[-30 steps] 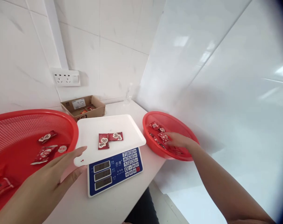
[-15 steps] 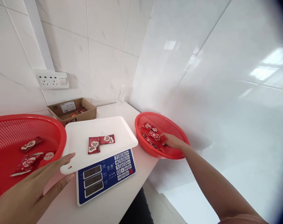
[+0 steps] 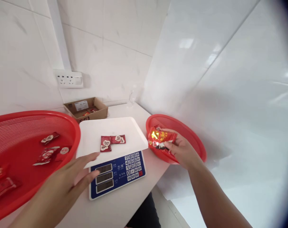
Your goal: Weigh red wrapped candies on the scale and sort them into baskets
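Note:
Held in my right hand (image 3: 182,147) is a shiny red and gold packet (image 3: 161,137), pinched at its right end above the smaller red basket (image 3: 198,144). My left hand (image 3: 72,179) hovers by the near left corner of the scale's white tray (image 3: 132,128), its fingers apart and nothing in them. Two dark red sachets (image 3: 106,144) lie on the tray, one overlapping or touching the other. Below the tray is the scale's blue panel (image 3: 120,175), with a keypad and three displays whose digits are too blurred to read.
A large red basket (image 3: 74,125) at the left holds several red packets (image 3: 47,155). Behind the scale, an open cardboard box (image 3: 101,112) has packets inside. A clear glass-like object (image 3: 131,98) stands at the table's back corner. A socket panel (image 3: 68,79) is on the wall.
My right hand has come up from inside the smaller basket with the red and gold packet. My left hand has shifted rightward over the tray corner. The whole view has turned slightly left.

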Action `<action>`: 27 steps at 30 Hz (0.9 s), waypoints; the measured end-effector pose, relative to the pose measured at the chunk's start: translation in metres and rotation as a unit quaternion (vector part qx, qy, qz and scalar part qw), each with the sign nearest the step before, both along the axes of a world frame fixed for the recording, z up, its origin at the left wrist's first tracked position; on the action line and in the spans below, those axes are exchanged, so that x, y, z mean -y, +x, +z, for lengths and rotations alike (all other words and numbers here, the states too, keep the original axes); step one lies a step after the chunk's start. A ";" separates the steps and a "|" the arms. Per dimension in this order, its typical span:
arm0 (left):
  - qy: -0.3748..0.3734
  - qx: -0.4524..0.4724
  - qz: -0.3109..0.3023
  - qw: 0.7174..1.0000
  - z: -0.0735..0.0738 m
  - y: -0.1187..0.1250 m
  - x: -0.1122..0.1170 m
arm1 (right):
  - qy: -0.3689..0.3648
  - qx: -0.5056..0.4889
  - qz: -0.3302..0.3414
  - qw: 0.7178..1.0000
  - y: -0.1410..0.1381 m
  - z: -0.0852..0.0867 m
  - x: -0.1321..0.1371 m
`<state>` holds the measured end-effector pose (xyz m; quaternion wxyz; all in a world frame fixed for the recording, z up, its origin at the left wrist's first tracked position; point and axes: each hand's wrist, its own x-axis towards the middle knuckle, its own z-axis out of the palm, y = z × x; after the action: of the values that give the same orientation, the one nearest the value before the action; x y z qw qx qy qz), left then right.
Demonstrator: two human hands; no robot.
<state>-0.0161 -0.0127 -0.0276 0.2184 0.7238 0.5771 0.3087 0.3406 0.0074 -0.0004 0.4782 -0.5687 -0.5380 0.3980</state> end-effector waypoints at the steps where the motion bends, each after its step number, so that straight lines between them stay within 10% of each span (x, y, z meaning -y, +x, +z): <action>1: -0.037 0.002 -0.027 0.999 0.003 0.007 0.003 | -0.009 -0.032 0.039 0.999 -0.019 -0.003 0.006; 10: -0.183 0.243 -0.093 0.948 0.019 0.034 0.008 | -0.059 -0.125 0.206 0.969 -0.119 -0.023 0.020; 21: -0.236 0.348 -0.144 0.896 0.017 0.032 0.001 | -0.030 -0.067 0.184 0.980 -0.131 -0.028 0.027; 27: -0.219 0.297 -0.108 0.923 0.012 0.033 0.002 | -0.034 -0.014 0.183 0.982 -0.131 -0.029 0.033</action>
<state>0.0166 -0.0144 -0.0151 0.5649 0.5906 0.4576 0.3502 0.2101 -0.0258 -0.0297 0.3849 -0.4711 -0.6124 0.5049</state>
